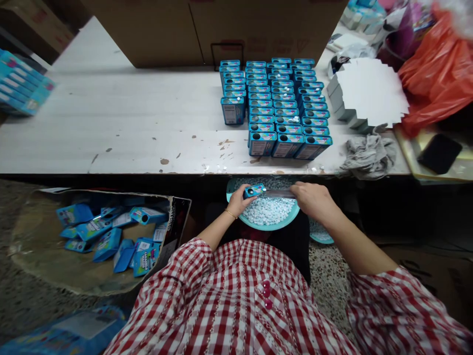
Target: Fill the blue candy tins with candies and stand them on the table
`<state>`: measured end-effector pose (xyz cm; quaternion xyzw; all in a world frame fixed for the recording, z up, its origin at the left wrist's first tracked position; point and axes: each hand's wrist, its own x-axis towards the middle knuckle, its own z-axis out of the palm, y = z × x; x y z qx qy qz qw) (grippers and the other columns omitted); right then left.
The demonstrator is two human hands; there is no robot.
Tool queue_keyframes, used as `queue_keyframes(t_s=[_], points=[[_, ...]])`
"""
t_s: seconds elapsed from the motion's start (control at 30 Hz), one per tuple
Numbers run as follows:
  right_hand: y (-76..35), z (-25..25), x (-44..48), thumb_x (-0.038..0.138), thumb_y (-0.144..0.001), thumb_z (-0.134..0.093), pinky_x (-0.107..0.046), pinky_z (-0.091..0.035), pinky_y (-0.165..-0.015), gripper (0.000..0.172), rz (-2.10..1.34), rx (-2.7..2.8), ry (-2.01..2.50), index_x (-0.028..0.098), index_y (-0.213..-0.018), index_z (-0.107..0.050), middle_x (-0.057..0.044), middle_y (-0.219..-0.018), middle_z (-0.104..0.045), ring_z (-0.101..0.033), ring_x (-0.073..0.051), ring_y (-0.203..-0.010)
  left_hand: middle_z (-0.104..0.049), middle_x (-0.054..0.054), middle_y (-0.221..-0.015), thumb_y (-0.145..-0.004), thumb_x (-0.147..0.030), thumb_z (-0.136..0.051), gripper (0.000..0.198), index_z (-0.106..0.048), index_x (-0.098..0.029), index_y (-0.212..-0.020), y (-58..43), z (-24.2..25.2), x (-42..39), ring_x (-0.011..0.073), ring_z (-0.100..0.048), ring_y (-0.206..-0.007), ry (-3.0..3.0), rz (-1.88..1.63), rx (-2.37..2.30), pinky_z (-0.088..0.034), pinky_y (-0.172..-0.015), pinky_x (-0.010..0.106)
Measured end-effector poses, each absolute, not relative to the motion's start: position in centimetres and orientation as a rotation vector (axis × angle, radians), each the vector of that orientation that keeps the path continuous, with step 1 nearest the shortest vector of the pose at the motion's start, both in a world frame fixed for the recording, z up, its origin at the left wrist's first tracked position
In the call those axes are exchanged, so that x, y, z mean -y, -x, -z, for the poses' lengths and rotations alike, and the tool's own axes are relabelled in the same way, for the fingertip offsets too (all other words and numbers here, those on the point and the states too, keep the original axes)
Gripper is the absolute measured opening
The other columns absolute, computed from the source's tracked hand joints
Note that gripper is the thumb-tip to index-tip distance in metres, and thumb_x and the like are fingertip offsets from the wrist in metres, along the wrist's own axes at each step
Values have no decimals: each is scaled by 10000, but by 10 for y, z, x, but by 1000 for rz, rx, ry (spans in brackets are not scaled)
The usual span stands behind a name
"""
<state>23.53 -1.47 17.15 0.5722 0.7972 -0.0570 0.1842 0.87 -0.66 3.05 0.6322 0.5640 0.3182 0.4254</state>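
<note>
Over a turquoise bowl (273, 227) in my lap, my left hand (237, 202) grips a small blue candy box (253, 191) by its sides, its top end facing up. Small white candies (266, 212) fill the bowl. My right hand (315, 200) is closed around one end of a clear plastic piece (280, 194), perhaps a scoop or tube. Its other end reaches the top of the box, where a white bit shows. Blur hides the exact shape of the clear piece.
Rows of upright blue boxes (261, 112) stand on the white table (148, 118). A carton (37, 266) at left holds loose boxes. A large cardboard box (221, 29) stands behind. Flat white cards (369, 93), a grey cloth (371, 153) and an orange bag (439, 74) lie right.
</note>
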Motion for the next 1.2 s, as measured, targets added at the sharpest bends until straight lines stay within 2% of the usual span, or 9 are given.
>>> queue_keyframes(t_s=[0.13,0.27,0.43,0.67,0.83,1.03,1.2], points=[[-257,-101,26,69,-820,-345,-269,-430,-660,335,398,-2089,-1775,177,-950,-634,-107,-975,-641,-624,-194,-832,-573,4,-845,-695,-367,-657,395,-520,-182,-1015,2,-21,4,135,-535,-776,-1418,-896,-1437,-427,-759,256],[-222,-29,26,70,-831,-342,-258,-430,-758,372,593,-2122,-1890,172,-1050,-625,-106,-1057,-634,-580,-188,-988,-564,-1,-839,-707,-373,-644,358,-495,-180,-970,-5,-6,0,118,-538,-786,-1119,-893,-1424,-445,-756,243],[-195,-1,19,154,-877,-323,-243,-436,-786,378,713,-2204,-2034,189,-1109,-620,-68,-1106,-640,-583,-180,-980,-573,8,-896,-710,-434,-628,417,-480,-195,-1018,-14,-9,0,113,-552,-793,-956,-887,-1293,-461,-721,232],[-238,-17,16,159,-843,-428,-252,-443,-825,302,890,-2320,-2132,205,-1029,-661,-45,-1079,-657,-587,-160,-987,-557,-4,-843,-684,-416,-647,431,-520,-185,-1024,24,-40,3,121,-520,-791,-1292,-981,-1380,-430,-774,243],[-260,-60,11,159,-807,-461,-248,-445,-807,293,934,-2503,-2105,220,-984,-686,-36,-998,-678,-604,-160,-933,-554,-8,-819,-651,-400,-679,438,-535,-179,-1000,27,-39,5,130,-514,-761,-1478,-930,-1408,-421,-745,247],[-240,-126,-4,212,-819,-456,-251,-432,-774,285,721,-2491,-1869,281,-964,-691,-4,-1029,-673,-595,-181,-956,-580,-1,-793,-642,-357,-698,423,-561,-197,-1009,-3,-40,5,147,-531,-720,-1598,-792,-1431,-411,-702,249],[-209,-162,-9,115,-790,-415,-298,-430,-712,347,397,-2326,-1600,267,-976,-666,-63,-1006,-663,-606,-228,-905,-600,6,-831,-651,-318,-694,418,-563,-216,-1034,-14,-42,5,171,-561,-800,-1668,-729,-1414,-419,-748,260]])
